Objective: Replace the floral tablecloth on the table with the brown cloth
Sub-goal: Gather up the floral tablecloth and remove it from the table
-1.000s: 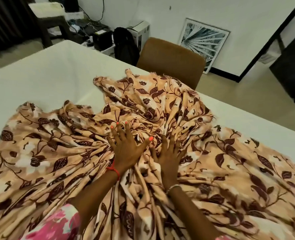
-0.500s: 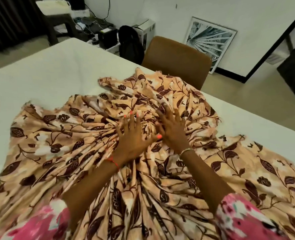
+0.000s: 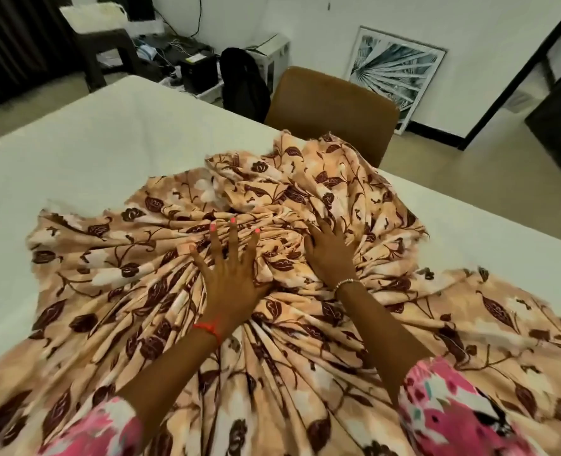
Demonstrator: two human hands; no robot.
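White table [image 3: 75, 153] under bunched peach-and-brown floral tablecloth [image 3: 141, 291], left hand [image 3: 231, 278] and right hand [image 3: 330, 255] splayed flat atop.

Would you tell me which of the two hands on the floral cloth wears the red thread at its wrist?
The left hand; the right hand wears a pale beaded bracelet instead.

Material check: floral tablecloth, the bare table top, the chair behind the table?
Floral tablecloth: thin woven fabric, matte; gathers into fine pleats, edge frays. Table top: off-white, matte, faintly grainy; perhaps a cover, cannot tell. Chair: brown padded upholstery, smooth with rounded edges; leatherette or suede, unclear.
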